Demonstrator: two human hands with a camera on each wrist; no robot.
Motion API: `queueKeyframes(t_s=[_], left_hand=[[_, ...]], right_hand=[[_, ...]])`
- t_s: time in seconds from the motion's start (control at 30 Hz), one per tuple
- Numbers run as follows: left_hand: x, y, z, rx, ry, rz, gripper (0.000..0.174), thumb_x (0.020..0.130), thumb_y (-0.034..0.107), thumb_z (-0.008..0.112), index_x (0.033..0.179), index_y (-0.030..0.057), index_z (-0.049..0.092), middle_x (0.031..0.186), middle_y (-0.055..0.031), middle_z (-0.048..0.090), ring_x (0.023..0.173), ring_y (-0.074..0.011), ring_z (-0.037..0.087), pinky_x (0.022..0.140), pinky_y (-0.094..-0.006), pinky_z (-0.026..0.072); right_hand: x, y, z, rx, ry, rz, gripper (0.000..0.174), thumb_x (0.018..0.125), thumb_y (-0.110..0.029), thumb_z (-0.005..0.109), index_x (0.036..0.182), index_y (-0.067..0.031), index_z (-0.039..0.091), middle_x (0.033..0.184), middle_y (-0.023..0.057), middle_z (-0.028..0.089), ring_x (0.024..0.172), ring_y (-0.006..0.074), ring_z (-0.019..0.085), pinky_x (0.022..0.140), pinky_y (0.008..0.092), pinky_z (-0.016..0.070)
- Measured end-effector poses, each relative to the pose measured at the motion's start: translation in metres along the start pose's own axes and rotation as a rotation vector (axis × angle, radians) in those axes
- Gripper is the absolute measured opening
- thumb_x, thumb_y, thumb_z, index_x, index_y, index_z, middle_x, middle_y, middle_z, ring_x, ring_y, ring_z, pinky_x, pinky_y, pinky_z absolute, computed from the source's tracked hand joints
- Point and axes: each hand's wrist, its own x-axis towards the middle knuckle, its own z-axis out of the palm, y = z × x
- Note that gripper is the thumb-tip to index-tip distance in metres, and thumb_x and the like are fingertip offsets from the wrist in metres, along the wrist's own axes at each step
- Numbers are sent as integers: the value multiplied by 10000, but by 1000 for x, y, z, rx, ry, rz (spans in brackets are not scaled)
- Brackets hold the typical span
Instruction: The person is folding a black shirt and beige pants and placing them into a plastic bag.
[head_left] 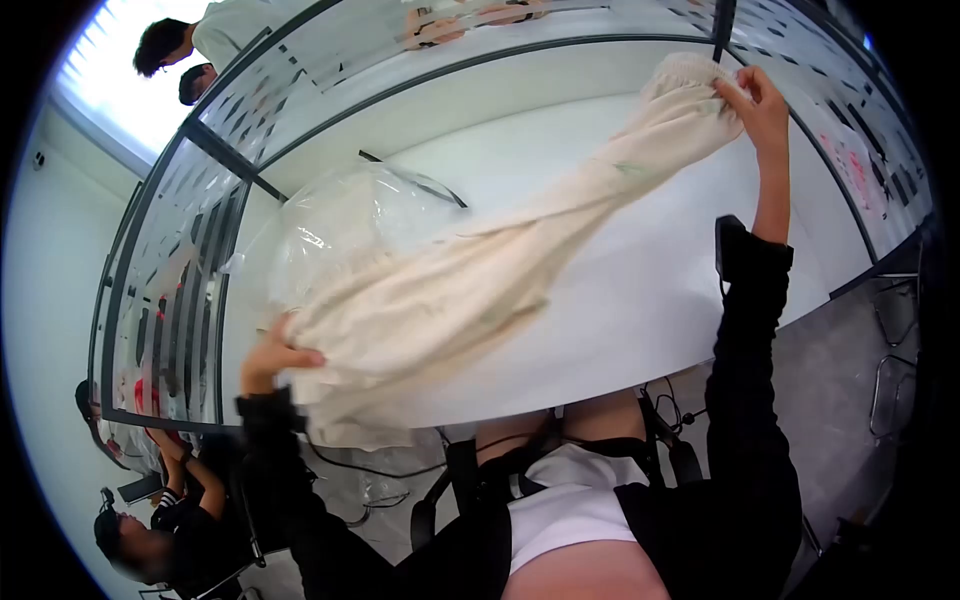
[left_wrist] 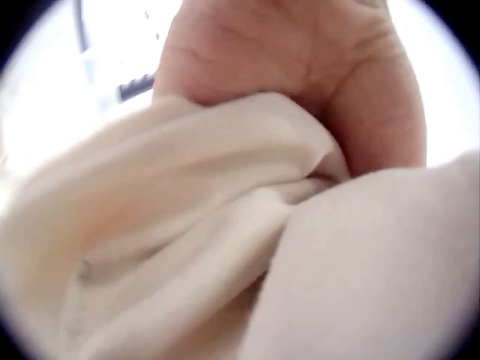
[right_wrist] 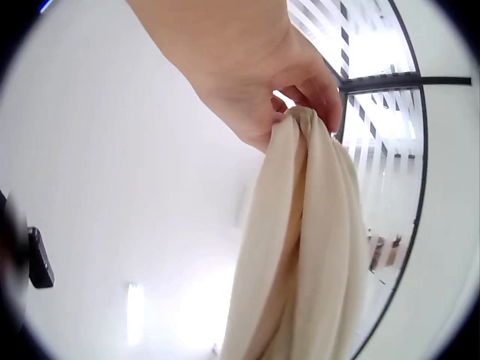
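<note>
"Where was the cream garment (head_left: 450, 285)?"

"Stretched at a slant over the white bench (head_left: 640, 310), from far right to near left, where its lower end drooped past the front edge."

"And the right hand (head_left: 764, 112)?"

"Nearly closed. I saw thumb and fingertips pinching a bunched bit of cloth by the gathered end (head_left: 688, 72), with long folds hanging below them."

"What about the left hand (head_left: 272, 358)?"

"It gripped the near end, its thumb over the cloth and its palm against it. The fabric hid most of the fingers, so I couldn't tell how tightly they were curled."

"Anything beside it?"

"A clear plastic bag (head_left: 335, 212) lay crumpled on the bench, just behind the garment's left part, and a dark strip (head_left: 425, 184) showed near it."
</note>
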Motion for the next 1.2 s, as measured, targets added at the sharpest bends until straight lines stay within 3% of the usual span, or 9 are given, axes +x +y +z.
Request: queueKeyframes(t_s=[0.13, 0.3, 0.43, 0.53, 0.63, 0.8, 0.97, 1.1, 1.2], left_hand=[[-14, 69, -49, 319, 147, 216, 487, 630, 93, 743, 1057, -17, 536, 942, -53, 599, 823, -117, 551, 733, -265, 456], [0, 158, 2, 636, 393, 466, 349, 622, 96, 702, 929, -14, 578, 796, -69, 627, 706, -113, 553, 668, -253, 449], [55, 131, 11, 1188, 473, 830, 423, 635, 176, 718, 1000, 60, 538, 901, -112, 583, 826, -259, 555, 743, -324, 419], [80, 102, 19, 1312, 524, 851, 420, 637, 122, 700, 1015, 68, 525, 985, -92, 549, 887, -311, 518, 769, -360, 397], [87, 61, 20, 1112, 431, 717, 407, 669, 131, 683, 1032, 53, 516, 990, -110, 550, 901, -317, 526, 728, -370, 426], [57, 8, 25, 929, 570, 516, 398, 695, 135, 671, 1047, 39, 511, 1031, -133, 537, 960, -320, 520, 789, -370, 421], [12, -22, 36, 811, 592, 568, 539, 647, 140, 708, 1127, 58, 475, 1198, -137, 442, 1124, -320, 416, 937, -383, 345], [-11, -60, 42, 858, 712, 453, 742, 561, 154, 756, 1209, 82, 402, 1277, -163, 357, 1164, -347, 356, 967, -406, 314], [-15, -96, 36, 546, 693, 222, 736, 614, 140, 742, 1238, 76, 357, 1211, -184, 420, 1101, -335, 424, 928, -378, 346]], right_hand=[[-26, -3, -43, 206, -247, 311, 276, 755, -181, 657, 636, -100, 422, 616, -64, 427, 588, 25, 377, 523, 165, 281], [-56, 1, -84, 266, -230, 511, 236, 789, -147, 619, 665, -114, 421, 641, -59, 468, 613, 9, 448, 532, 149, 319], [-86, 41, -95, -32, -267, 530, 209, 769, -178, 633, 720, -67, 463, 708, 5, 541, 628, 54, 505, 540, 191, 401], [-113, 88, -110, -370, -382, 488, 270, 733, -217, 653, 832, -15, 502, 746, 88, 571, 658, 142, 548, 584, 254, 448], [-140, 127, -120, -475, -419, 507, 299, 746, -230, 641, 908, -21, 500, 800, 111, 587, 716, 164, 568, 622, 270, 456], [-145, 138, -118, -364, -376, 652, 522, 769, -373, 636, 1113, -14, 478, 942, 134, 592, 810, 171, 568, 691, 262, 450], [-149, 164, -123, -251, -370, 730, 546, 784, -369, 621, 1130, 34, 493, 994, 124, 588, 868, 148, 556, 732, 238, 430], [-150, 164, -125, -181, -347, 765, 497, 791, -335, 619, 1108, 35, 517, 945, 87, 602, 851, 120, 548, 745, 211, 407], [-152, 168, -126, -152, -339, 714, 440, 792, -326, 621, 1053, 21, 553, 858, 40, 598, 776, 83, 525, 683, 187, 387]])
